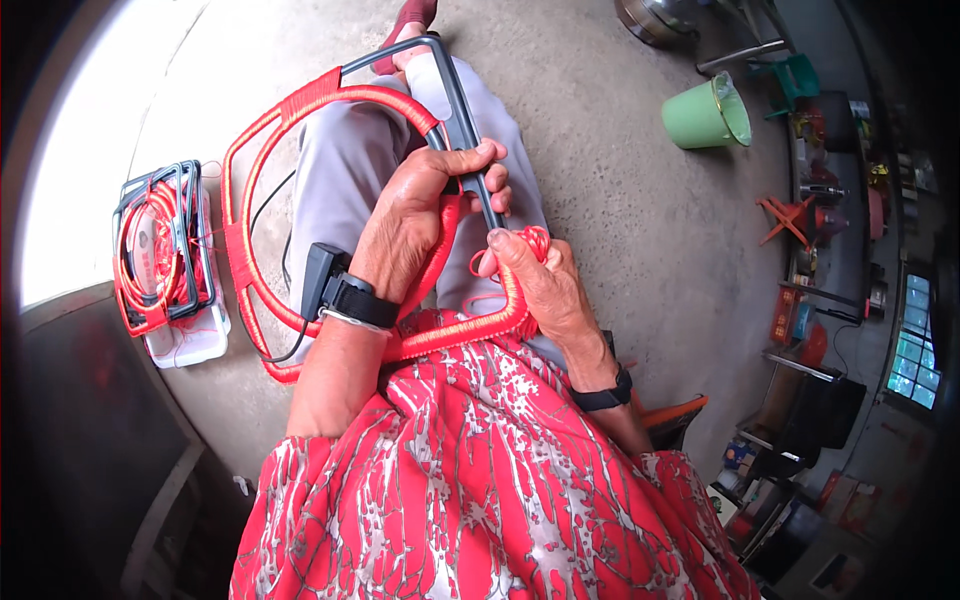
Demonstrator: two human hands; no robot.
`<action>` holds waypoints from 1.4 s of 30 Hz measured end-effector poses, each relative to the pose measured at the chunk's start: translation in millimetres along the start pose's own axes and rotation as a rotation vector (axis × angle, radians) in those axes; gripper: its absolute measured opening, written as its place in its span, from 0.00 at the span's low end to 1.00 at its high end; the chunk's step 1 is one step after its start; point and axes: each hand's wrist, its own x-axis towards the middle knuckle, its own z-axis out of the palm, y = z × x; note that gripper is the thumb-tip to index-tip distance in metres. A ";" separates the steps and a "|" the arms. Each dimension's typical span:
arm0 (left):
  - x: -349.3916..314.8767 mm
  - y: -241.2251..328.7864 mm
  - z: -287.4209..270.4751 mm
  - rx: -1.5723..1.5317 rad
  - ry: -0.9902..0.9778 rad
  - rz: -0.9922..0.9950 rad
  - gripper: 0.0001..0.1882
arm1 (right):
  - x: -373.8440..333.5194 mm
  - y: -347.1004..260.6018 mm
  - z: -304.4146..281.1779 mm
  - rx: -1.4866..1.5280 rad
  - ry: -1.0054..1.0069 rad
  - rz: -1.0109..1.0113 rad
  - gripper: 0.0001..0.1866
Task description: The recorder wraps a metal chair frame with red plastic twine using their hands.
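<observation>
A dark metal frame (455,85), rectangular with a round inner ring, rests across my lap. Glossy red cord (450,332) is wound tightly over most of its ring and outer bars; the far right corner is bare metal. My left hand (430,195) closes around the bare right bar, thumb on top, its fingers curling past the metal. Just nearer to me, my right hand (548,285) pinches at the bar's wrapped end. A loose bundle of red cord (536,240) sticks out by its fingers, and thin loops hang beside them. The right fingertips are partly hidden.
On the floor at left, more cord-wrapped frames (165,250) are stacked on a white plastic bin (190,342). A light green bucket (700,112) stands at far right. Cluttered shelves (800,370) line the right side. A dark panel (100,400) stands at near left.
</observation>
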 end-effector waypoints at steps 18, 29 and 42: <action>-35.4 26.4 21.5 -0.185 -0.193 0.126 0.09 | -62.7 -4.1 -10.9 0.247 0.153 -0.127 0.13; -44.1 19.0 30.8 -0.022 -0.132 0.207 0.09 | -60.1 -11.3 2.0 0.143 0.168 -0.254 0.12; -47.1 12.0 27.5 0.016 -0.187 0.200 0.09 | -74.3 0.2 7.0 0.165 0.173 -0.276 0.11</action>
